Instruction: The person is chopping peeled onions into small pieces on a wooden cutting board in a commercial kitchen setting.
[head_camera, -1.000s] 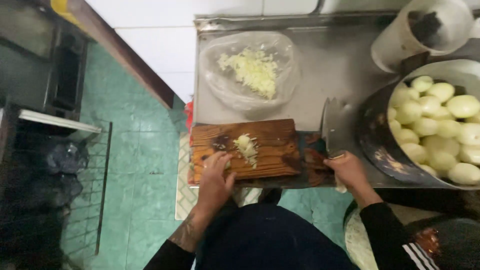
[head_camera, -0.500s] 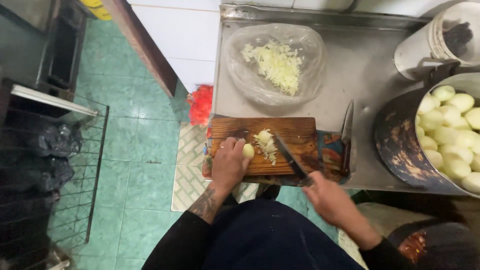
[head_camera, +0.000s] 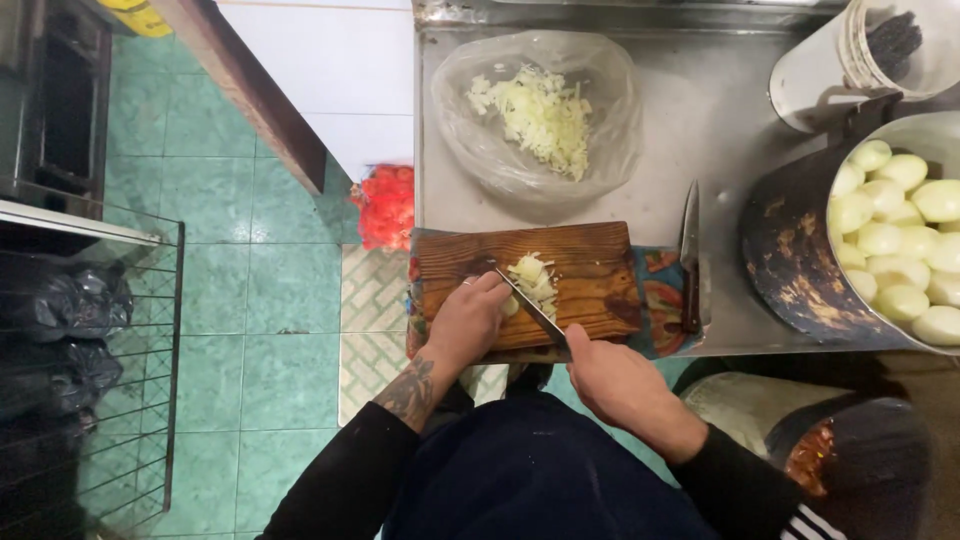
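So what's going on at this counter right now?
A person is chopping onion on a wooden cutting board. The right hand holds a knife with its blade over the pile of chopped onion, while the left hand steadies a piece beside it. Behind the board, a plastic bag holds more chopped onion. A second knife lies to the right, next to a big pot of peeled onions.

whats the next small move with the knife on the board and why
Probably another short cut down through the onion piece. The right hand holds the knife with its blade angled across the wooden cutting board, right beside the left hand, which pins the uncut piece. A small chopped pile lies past the blade, so the slicing looks unfinished.
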